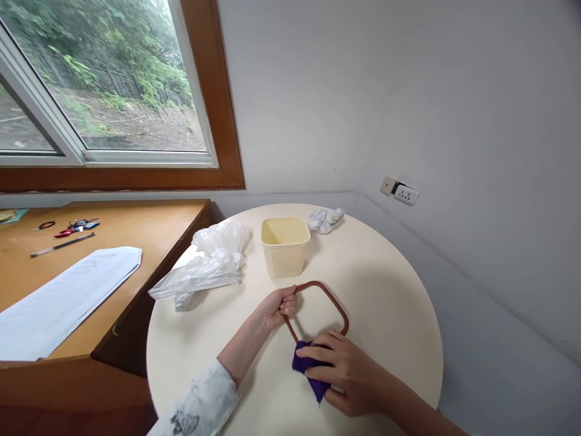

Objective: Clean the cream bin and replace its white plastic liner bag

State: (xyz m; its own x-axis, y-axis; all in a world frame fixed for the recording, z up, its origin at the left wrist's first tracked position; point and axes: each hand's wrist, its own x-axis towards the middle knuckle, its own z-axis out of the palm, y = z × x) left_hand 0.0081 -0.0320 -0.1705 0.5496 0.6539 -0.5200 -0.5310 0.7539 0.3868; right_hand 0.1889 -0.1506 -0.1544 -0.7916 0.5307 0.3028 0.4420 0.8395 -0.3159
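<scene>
My left hand (282,307) is closed around the left corner of a brown rounded-square ring (336,301), holding it over the round table. A folded purple cloth (313,366) is gripped in my right hand (345,372), pressed against the ring's near side. The cloth and my fingers hide that part of the ring. Just beyond the ring stands a cream-coloured plastic bin (285,259), upright with its top open.
A crumpled clear plastic bag (213,260) lies left of the bin, and a white crumpled cloth or bag (325,220) behind it. The wooden desk (172,221) at left bears papers (82,297), a pen (63,244) and keys (79,226). Walls border the round table (390,290).
</scene>
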